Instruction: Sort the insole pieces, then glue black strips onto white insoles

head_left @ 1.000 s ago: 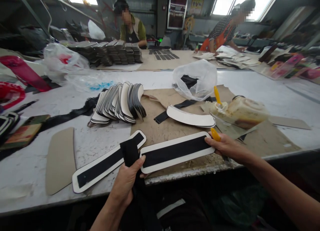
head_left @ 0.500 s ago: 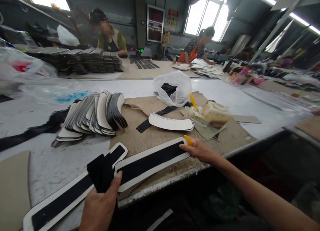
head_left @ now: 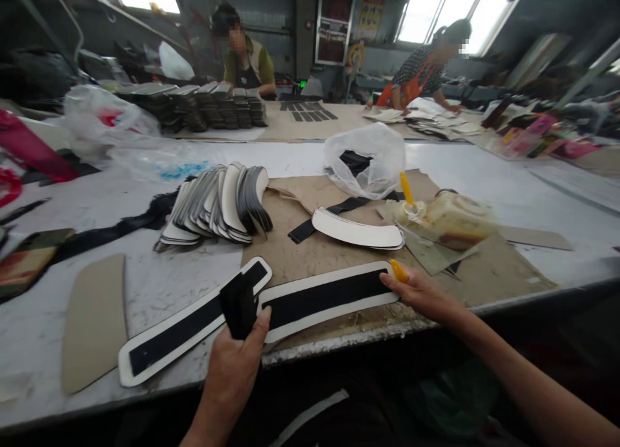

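Observation:
My left hand (head_left: 236, 365) grips a bundle of black fabric strips (head_left: 239, 310) at the table's near edge, thumb pressed on it. Under the bundle, two long white pieces with black centres lie end to end: one on the left (head_left: 188, 323), one on the right (head_left: 329, 296). My right hand (head_left: 420, 294) rests on the right end of the right piece, fingers closed round a yellow-handled tool (head_left: 399, 270). Behind them another curved white piece (head_left: 357, 230) lies on brown paper (head_left: 310, 253).
A fanned stack of curved pieces (head_left: 216, 205) sits at centre left. A glue tub (head_left: 448, 219) with a yellow brush, a plastic bag (head_left: 365, 159) and a beige cut-out (head_left: 94, 318) lie on the table. Two people work at the far table.
The view swung right and back again. My hands stay on the same pieces: left on the black strips, right at the end of the right piece.

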`<state>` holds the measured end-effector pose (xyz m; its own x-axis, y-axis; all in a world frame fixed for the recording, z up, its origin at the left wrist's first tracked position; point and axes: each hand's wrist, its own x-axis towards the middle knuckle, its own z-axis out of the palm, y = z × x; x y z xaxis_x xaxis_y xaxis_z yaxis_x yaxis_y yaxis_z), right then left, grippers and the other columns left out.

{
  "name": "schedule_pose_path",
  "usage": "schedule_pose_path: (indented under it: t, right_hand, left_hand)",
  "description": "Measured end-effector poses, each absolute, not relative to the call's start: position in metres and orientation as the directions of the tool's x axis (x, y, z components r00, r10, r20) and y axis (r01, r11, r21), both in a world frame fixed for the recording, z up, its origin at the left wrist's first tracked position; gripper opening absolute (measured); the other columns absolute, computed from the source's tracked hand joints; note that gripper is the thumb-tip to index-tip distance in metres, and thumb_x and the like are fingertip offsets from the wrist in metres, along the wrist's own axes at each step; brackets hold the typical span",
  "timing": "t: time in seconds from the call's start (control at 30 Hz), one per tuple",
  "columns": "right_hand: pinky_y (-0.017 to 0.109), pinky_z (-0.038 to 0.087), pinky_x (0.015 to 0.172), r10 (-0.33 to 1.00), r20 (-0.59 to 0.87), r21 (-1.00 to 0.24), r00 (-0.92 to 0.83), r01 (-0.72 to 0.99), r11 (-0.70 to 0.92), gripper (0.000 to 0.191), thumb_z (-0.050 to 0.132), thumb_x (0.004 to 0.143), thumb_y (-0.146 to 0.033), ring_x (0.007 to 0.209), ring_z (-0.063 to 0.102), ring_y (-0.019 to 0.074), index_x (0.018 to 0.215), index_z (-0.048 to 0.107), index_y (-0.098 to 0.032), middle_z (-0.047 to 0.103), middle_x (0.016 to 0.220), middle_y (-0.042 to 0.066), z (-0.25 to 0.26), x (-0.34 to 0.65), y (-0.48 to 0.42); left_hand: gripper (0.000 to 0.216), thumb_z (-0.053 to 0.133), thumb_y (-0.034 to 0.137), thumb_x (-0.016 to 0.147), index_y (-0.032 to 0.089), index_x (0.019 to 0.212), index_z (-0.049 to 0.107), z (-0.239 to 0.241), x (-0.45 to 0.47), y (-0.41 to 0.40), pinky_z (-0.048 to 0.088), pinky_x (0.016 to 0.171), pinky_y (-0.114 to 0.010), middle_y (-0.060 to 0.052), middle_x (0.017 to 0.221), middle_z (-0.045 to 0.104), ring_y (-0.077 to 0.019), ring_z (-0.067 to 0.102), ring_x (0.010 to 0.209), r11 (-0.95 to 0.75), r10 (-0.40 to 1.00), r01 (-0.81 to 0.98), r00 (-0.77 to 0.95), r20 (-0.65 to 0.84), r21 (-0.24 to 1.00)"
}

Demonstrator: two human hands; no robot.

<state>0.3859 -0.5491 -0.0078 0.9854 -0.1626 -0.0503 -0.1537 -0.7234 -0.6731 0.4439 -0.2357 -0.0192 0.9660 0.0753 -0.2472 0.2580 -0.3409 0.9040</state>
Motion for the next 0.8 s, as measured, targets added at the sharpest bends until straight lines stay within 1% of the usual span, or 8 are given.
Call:
schedule_pose_path:
  t: [0.13, 0.27, 0.33, 0.43, 0.5, 0.6, 0.7, 0.8]
  right_hand:
    - [0.027, 0.039, 0.051, -0.153, -0.05, -0.644, 0.987, -0.149, -0.75, 0.037, 0.04, 0.088, -0.053, 0.052, 0.044, 0.0139, 0.068, 0.045, -0.022, 0.049, 0.06, -0.001, -0.01, 0.387, -0.55]
    - [0.029, 0.042, 0.055, -0.141, -0.012, -0.578, 0.99, -0.122, -0.807, 0.034, 0.04, 0.086, -0.051, 0.053, 0.049, 0.0157, 0.068, 0.046, -0.023, 0.052, 0.06, 0.0, -0.012, 0.392, -0.549]
    - [0.03, 0.043, 0.058, -0.142, 0.003, -0.555, 0.99, -0.117, -0.824, 0.031, 0.04, 0.086, -0.049, 0.056, 0.052, 0.0172, 0.069, 0.046, -0.023, 0.055, 0.062, 0.002, -0.014, 0.394, -0.548]
    - [0.03, 0.043, 0.059, -0.141, 0.013, -0.549, 0.99, -0.111, -0.828, 0.029, 0.039, 0.086, -0.047, 0.059, 0.055, 0.0184, 0.071, 0.046, -0.023, 0.058, 0.065, 0.003, -0.016, 0.396, -0.547]
    - [0.03, 0.043, 0.059, -0.136, 0.019, -0.556, 0.991, -0.102, -0.825, 0.03, 0.039, 0.086, -0.048, 0.057, 0.053, 0.0176, 0.07, 0.046, -0.023, 0.056, 0.064, 0.002, -0.014, 0.396, -0.546]
    - [0.029, 0.042, 0.056, -0.131, 0.0, -0.588, 0.991, -0.106, -0.802, 0.035, 0.039, 0.086, -0.052, 0.054, 0.05, 0.0161, 0.068, 0.045, -0.023, 0.052, 0.061, 0.001, -0.01, 0.397, -0.545]
    - [0.028, 0.04, 0.052, -0.144, -0.057, -0.632, 0.988, -0.147, -0.761, 0.037, 0.041, 0.086, -0.054, 0.052, 0.046, 0.0149, 0.066, 0.043, -0.023, 0.047, 0.057, -0.001, -0.006, 0.396, -0.547]
    - [0.026, 0.038, 0.051, -0.15, -0.096, -0.673, 0.984, -0.175, -0.719, 0.036, 0.042, 0.086, -0.054, 0.052, 0.043, 0.0136, 0.067, 0.042, -0.023, 0.044, 0.058, -0.003, -0.006, 0.395, -0.549]
  left_hand:
    - [0.045, 0.065, 0.054, 0.063, 0.014, 0.082, 0.068, -0.013, 0.44, -0.24, 0.049, 0.081, -0.036, -0.009, 0.081, 0.072, -0.0302, 0.066, 0.085, -0.356, 0.079, 0.186, 0.983, -0.169, 0.916]
    - [0.044, 0.062, 0.054, 0.068, 0.013, 0.082, 0.068, -0.016, 0.437, -0.241, 0.049, 0.07, -0.033, -0.007, 0.07, 0.069, -0.0257, 0.063, 0.07, -0.417, 0.066, 0.113, 0.993, -0.094, 0.902]
    - [0.043, 0.062, 0.054, 0.069, 0.013, 0.08, 0.068, -0.018, 0.436, -0.24, 0.048, 0.067, -0.033, -0.006, 0.067, 0.068, -0.0245, 0.062, 0.067, -0.434, 0.069, 0.097, 0.995, -0.074, 0.896]
    - [0.042, 0.065, 0.053, 0.067, 0.013, 0.077, 0.068, -0.021, 0.439, -0.237, 0.048, 0.069, -0.033, -0.006, 0.068, 0.068, -0.0252, 0.063, 0.07, -0.413, 0.087, 0.136, 0.99, -0.109, 0.901]
    - [0.042, 0.069, 0.051, 0.066, 0.013, 0.081, 0.07, -0.024, 0.441, -0.235, 0.049, 0.077, -0.033, -0.007, 0.078, 0.071, -0.0267, 0.065, 0.08, -0.354, 0.085, 0.174, 0.984, -0.154, 0.919]
    - [0.044, 0.074, 0.047, 0.066, 0.013, 0.094, 0.07, -0.029, 0.445, -0.234, 0.048, 0.088, -0.035, -0.009, 0.095, 0.072, -0.0278, 0.065, 0.094, -0.169, 0.07, 0.247, 0.969, -0.239, 0.954]
    - [0.043, 0.075, 0.041, 0.07, 0.013, 0.102, 0.068, -0.03, 0.447, -0.236, 0.052, 0.086, -0.036, -0.009, 0.094, 0.073, -0.0264, 0.067, 0.092, 0.044, 0.025, 0.358, 0.933, -0.359, 0.933]
    - [0.041, 0.072, 0.029, 0.076, 0.017, 0.114, 0.063, -0.026, 0.447, -0.242, 0.055, 0.082, -0.034, -0.007, 0.098, 0.073, -0.0234, 0.069, 0.088, 0.133, 0.006, 0.427, 0.902, -0.432, 0.894]
